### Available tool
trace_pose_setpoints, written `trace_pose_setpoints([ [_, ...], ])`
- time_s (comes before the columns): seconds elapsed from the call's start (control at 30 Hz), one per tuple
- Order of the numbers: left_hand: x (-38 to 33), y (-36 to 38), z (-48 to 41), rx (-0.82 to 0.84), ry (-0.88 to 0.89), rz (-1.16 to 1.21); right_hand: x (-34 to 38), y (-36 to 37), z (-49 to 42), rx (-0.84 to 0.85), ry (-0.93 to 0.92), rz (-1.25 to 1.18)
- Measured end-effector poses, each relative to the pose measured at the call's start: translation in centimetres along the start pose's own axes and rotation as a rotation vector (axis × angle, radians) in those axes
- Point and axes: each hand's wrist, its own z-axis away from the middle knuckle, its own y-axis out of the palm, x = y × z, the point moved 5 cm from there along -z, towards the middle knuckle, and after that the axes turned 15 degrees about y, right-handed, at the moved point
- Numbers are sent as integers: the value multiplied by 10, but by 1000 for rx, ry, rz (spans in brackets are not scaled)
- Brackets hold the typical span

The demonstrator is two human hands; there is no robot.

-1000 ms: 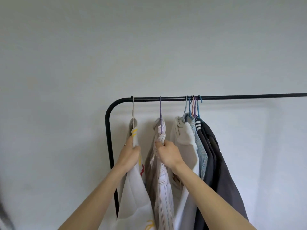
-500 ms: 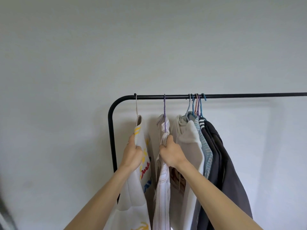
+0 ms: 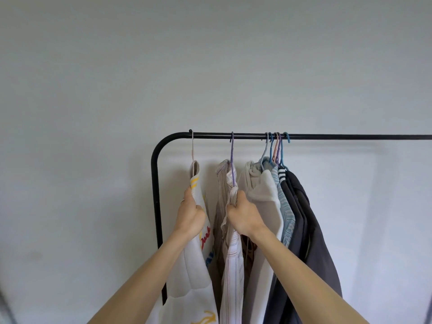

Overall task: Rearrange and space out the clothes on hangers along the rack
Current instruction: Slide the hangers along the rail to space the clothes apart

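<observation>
Clothes hang from a black rack [image 3: 350,137] set against a pale wall [image 3: 210,66]. At the rail's left end, by the bend, a white top with yellow stripes and coloured lettering [image 3: 198,265] hangs on a pale hanger [image 3: 192,148]. The left hand [image 3: 189,215] has its fingers [image 3: 187,195] closed around this top's shoulder edge. Just to the right, a striped shirt [image 3: 231,265] hangs on a purple hanger [image 3: 232,157], apart from the first. The right hand [image 3: 243,217] is closed in a fist on the bunched cloth near this shirt's collar. Farther right, a cluster of hangers [image 3: 275,146] sits tight together on the rail, carrying a white hooded top [image 3: 264,197], a blue striped shirt [image 3: 286,218] and dark jackets [image 3: 311,242] pressed against each other.
</observation>
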Motion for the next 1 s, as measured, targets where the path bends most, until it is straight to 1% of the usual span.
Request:
trace_pose_setpoints([
  [0.3, -3, -5, 4, -10, -6, -28, -3, 1, -1, 56, 21, -70],
  [0.4, -3, -4, 5, -1, -4, -21, -5, 1, -1, 46, 30, -63],
  [0.43, -4, -5, 4, -16, 0, -9, -4, 0, 1, 19, 18, -44],
  [0.5, -10, -10, 2, -88, 56, -45, -2, -7, 6, -104, -41, 29],
  [0.6, -33, -15, -1, -192, 263, -176, 7, -33, 20, -334, -168, 70],
  [0.67, -50, -11, -5, -168, 366, -243, 10, -53, 27, -458, -242, 87],
  [0.77, -67, 8, -11, -52, 422, -359, 3, -79, 31, -614, -244, 150],
  [0.83, -73, 23, -13, 30, 402, -341, -8, -89, 29, -656, -169, 272],
  [0.87, -73, 32, -14, 74, 367, -290, -15, -91, 27, -640, -113, 351],
  [0.93, -66, 46, -18, 147, 233, -178, -28, -91, 22, -586, -27, 491],
  [1.0, -59, 57, -20, 186, 91, -109, -36, -91, 18, -564, 6, 577],
])
